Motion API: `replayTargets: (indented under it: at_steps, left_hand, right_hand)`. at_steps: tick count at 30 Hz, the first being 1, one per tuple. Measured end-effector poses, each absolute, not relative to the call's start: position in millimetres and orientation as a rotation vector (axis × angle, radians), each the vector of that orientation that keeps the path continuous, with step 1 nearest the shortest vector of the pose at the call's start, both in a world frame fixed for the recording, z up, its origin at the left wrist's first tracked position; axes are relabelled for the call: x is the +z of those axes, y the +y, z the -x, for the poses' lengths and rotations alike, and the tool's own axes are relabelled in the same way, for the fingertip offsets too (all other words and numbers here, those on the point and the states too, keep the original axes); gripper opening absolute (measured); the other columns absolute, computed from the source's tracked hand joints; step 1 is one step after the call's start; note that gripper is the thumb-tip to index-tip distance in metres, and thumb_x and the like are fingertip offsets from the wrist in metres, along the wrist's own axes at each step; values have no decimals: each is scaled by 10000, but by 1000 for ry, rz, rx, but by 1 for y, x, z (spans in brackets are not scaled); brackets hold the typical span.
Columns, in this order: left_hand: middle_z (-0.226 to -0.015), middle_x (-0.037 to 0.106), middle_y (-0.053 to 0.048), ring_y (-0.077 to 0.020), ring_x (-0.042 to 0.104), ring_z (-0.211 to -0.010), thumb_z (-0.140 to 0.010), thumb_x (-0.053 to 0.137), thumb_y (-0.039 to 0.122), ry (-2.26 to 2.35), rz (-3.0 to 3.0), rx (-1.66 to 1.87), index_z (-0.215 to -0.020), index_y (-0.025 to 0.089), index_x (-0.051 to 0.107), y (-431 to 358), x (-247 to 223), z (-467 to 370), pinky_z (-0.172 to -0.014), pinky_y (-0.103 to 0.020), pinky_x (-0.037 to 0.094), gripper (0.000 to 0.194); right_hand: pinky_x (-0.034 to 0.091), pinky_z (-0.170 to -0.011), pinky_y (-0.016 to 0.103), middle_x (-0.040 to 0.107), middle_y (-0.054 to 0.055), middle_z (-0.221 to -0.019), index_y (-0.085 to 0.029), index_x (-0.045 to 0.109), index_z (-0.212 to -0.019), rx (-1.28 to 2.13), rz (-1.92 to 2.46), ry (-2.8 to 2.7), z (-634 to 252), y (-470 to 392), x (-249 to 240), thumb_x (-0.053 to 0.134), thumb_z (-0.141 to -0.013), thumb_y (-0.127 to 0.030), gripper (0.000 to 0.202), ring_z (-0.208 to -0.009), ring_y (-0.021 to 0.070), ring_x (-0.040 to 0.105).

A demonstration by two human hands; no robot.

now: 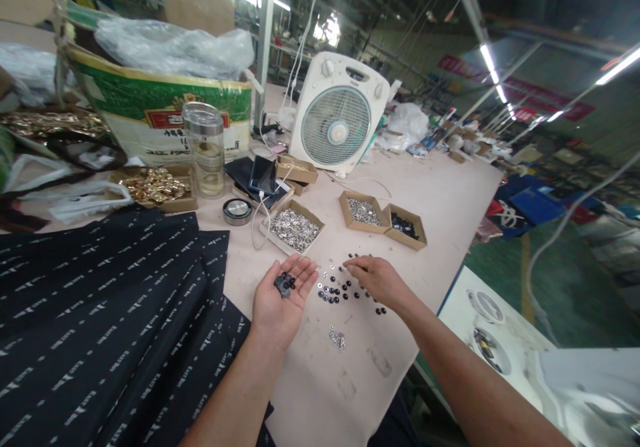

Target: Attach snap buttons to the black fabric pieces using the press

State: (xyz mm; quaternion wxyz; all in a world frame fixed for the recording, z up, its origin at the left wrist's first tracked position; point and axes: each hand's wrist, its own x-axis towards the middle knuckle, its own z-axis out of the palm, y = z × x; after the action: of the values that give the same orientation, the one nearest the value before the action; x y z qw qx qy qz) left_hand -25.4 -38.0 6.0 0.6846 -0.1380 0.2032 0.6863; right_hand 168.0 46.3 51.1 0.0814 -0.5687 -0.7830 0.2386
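My left hand (280, 304) is palm up above the table and holds a small heap of black buttons (285, 284) in its cupped palm. My right hand (377, 279) has thumb and fingers pinched together over scattered black buttons (334, 292) on the table; whatever is between the fingertips is too small to make out. A little cluster of silver rings (337, 338) lies nearer to me. Beyond my hands stand a box of silver pieces (294, 229), another silver-filled box (364, 212) and a box of black pieces (405, 226).
Dark printed fabric (115, 327) covers the table's left side. Farther back are a box of gold pieces (157, 186), a glass bottle (206, 157), a round lid (237, 211), a phone (263, 174) with a white cable and a box fan (340, 117). The table edge (453, 277) runs along the right.
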Motion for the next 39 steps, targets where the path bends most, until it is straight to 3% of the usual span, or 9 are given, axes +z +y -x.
replayTargets:
  at_steps: [9, 19, 27, 34, 39]
  left_hand:
    - [-937, 707, -160, -250, 693, -928, -911, 488, 251, 430, 292, 1545, -952, 78, 680, -38, 3, 25, -911, -426, 547, 262]
    - [-914, 711, -156, -248, 695, -912, -919, 475, 251, 420, 296, 1542, -926, 73, 684, -38, 4, 25, -897, -415, 552, 275]
    - [-908, 711, -154, -247, 696, -906, -920, 469, 250, 441, 303, 1539, -930, 77, 683, -38, 6, 26, -888, -417, 556, 275]
    - [-911, 709, -152, -250, 697, -911, -919, 468, 249, 445, 312, 1532, -933, 81, 680, -38, 7, 26, -876, -406, 562, 271]
    - [-919, 707, -154, -257, 695, -920, -915, 477, 252, 448, 308, 1534, -948, 76, 677, -37, 6, 26, -880, -412, 559, 268]
  right_hand:
    - [431, -564, 245, 692, -6, -641, -202, 741, -775, 884, 1730, -2304, -165, 42, 40, 618, -772, -311, 164, -571, 145, 594]
    - [408, -657, 230, 724, 18, -782, -199, 720, -742, 655, 1715, -2541, -155, 41, 38, 566, -795, -218, 164, -719, 154, 619]
    - [397, -586, 236, 715, 14, -721, -205, 727, -742, 607, 1800, -2442, -155, 38, 37, 639, -763, -266, 109, -651, 153, 603]
    - [427, -574, 235, 704, 7, -691, -203, 745, -777, 814, 1828, -2308, -163, 46, 44, 645, -763, -295, 137, -594, 137, 594]
    - [445, -524, 220, 687, 14, -696, -175, 716, -908, 1165, 1834, -1980, -166, 56, 51, 624, -769, -254, 184, -566, 122, 581]
